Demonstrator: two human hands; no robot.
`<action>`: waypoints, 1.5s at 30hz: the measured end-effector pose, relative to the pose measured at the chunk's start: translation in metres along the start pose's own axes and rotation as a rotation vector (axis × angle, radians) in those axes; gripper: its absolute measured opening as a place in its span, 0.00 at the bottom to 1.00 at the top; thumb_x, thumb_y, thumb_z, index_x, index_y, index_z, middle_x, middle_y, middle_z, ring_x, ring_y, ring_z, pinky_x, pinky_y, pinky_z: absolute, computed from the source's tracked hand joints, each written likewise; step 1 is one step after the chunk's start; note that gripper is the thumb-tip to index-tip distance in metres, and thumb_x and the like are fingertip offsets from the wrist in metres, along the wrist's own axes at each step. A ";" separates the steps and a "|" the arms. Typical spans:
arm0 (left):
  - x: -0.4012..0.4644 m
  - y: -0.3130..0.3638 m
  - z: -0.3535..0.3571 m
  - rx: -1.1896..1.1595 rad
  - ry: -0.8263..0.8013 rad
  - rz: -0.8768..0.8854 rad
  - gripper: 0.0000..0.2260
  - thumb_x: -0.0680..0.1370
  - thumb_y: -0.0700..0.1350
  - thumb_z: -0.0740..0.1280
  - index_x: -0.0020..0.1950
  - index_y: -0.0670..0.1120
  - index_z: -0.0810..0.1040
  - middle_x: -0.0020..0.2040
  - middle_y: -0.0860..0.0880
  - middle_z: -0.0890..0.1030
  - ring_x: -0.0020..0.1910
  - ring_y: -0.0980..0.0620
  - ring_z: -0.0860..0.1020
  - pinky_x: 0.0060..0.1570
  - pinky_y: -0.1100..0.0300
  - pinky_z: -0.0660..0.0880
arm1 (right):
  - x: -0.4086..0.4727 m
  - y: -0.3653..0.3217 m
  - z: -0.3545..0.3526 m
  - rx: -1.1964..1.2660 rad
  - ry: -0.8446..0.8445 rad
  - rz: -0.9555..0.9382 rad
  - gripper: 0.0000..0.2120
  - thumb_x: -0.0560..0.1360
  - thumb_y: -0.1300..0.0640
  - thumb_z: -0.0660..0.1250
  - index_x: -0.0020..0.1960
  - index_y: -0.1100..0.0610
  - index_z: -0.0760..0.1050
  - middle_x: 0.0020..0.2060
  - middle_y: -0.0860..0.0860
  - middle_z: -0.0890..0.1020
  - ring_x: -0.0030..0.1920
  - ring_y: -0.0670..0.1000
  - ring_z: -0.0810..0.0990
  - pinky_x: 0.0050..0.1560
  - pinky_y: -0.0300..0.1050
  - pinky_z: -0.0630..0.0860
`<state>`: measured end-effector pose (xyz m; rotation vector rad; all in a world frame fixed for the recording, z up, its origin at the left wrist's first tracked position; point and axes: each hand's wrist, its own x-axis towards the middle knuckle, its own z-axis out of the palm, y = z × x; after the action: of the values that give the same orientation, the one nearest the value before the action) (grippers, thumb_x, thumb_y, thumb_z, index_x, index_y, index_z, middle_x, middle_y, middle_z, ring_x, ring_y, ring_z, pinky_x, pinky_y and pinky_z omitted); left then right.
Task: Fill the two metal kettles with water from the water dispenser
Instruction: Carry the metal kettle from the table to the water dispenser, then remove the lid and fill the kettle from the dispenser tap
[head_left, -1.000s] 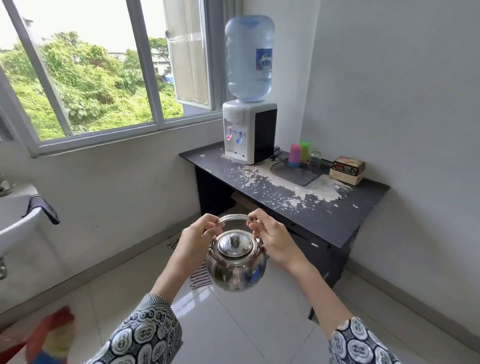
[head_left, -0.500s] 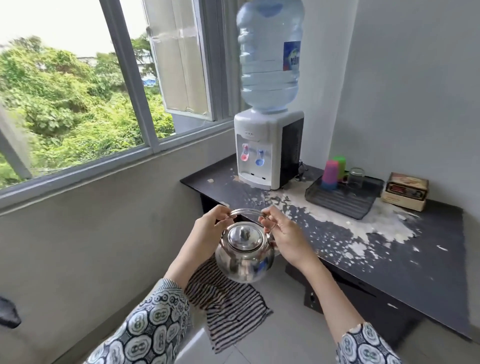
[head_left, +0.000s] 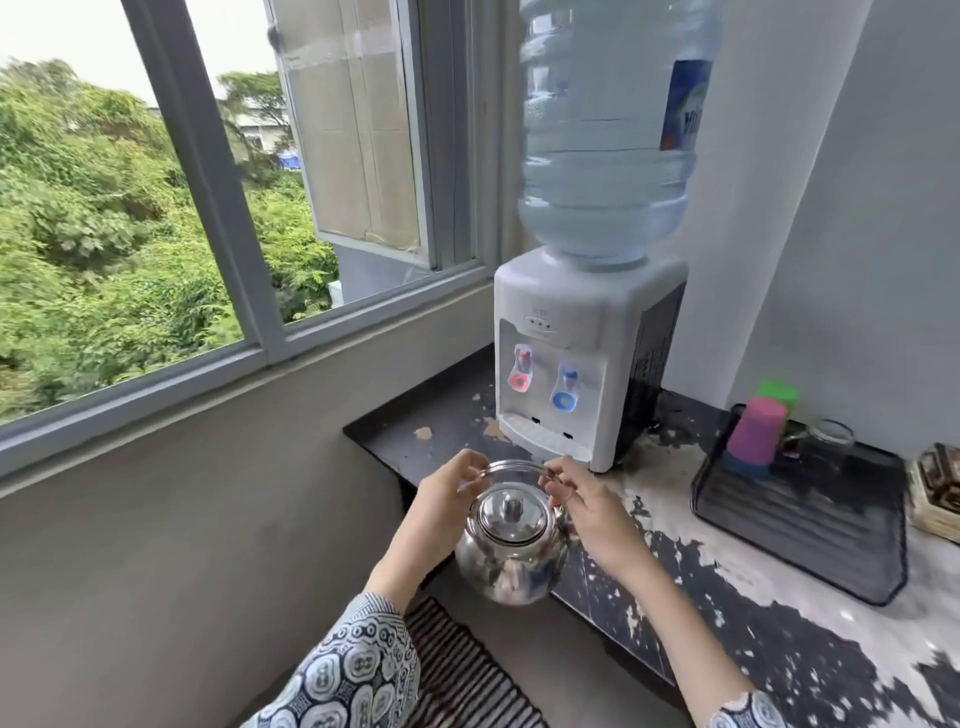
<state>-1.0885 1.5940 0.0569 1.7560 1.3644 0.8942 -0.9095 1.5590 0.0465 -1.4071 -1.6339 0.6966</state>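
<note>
At the table (head_left: 810, 644) edge, before the water dispenser (head_left: 576, 364): one lidded metal kettle (head_left: 511, 545), held upright in the air; left hand (head_left: 447, 499) and right hand (head_left: 587, 501), fingers clamped on its wire handle.

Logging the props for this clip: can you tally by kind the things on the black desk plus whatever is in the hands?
Metal kettle, held by its handle in both hands: 1
Water dispenser: 1
Dispenser taps, red and blue: 2
Plastic cups, pink and green: 2
Glass jar: 1
Black tray: 1
Box: 1
Total: 9
</note>
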 end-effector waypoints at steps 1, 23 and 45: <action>0.016 -0.005 0.003 0.020 0.001 -0.001 0.07 0.78 0.39 0.63 0.47 0.52 0.73 0.40 0.58 0.76 0.36 0.63 0.74 0.35 0.72 0.70 | 0.014 0.007 0.002 -0.007 -0.003 0.016 0.05 0.78 0.59 0.59 0.51 0.57 0.73 0.44 0.51 0.80 0.45 0.46 0.77 0.45 0.31 0.69; 0.246 -0.126 0.057 0.293 -0.292 0.218 0.17 0.77 0.32 0.59 0.60 0.51 0.71 0.59 0.52 0.78 0.51 0.56 0.80 0.53 0.58 0.78 | 0.184 0.152 0.043 -0.427 -0.073 0.221 0.11 0.78 0.58 0.57 0.54 0.42 0.67 0.51 0.37 0.74 0.56 0.40 0.77 0.50 0.42 0.76; 0.250 -0.160 0.063 0.052 -0.403 0.204 0.22 0.69 0.47 0.56 0.61 0.64 0.62 0.62 0.63 0.69 0.65 0.65 0.65 0.66 0.66 0.63 | 0.180 0.167 0.095 -0.507 0.177 0.200 0.22 0.76 0.43 0.55 0.68 0.48 0.65 0.67 0.45 0.72 0.71 0.40 0.58 0.69 0.43 0.57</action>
<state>-1.0604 1.8572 -0.0909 2.0098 0.9671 0.5684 -0.9097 1.7800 -0.0970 -1.9536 -1.6056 0.2573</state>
